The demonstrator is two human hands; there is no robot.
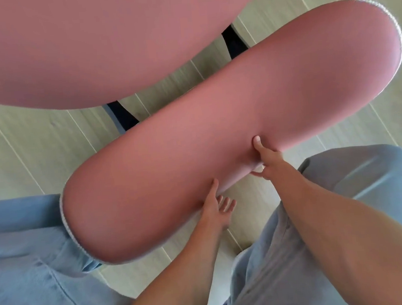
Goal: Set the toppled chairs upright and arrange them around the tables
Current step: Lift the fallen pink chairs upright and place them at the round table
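Both forearms extended downward, right hand (pixel 266 160) clamped on pink chair backrest (pixel 229 130) lower edge — thumb on top, left hand (pixel 215 210) fingers spread, thumb touching same edge

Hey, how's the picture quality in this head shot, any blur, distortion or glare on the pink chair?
Head view: even, soft daylight with no hard glare. The pink backrest looks bulged by the wide-angle lens. The pink seat at the top is soft and featureless. The right hand gripping the backrest is fairly sharp, and the left hand is slightly smeared. The floor tiles show mild blur.
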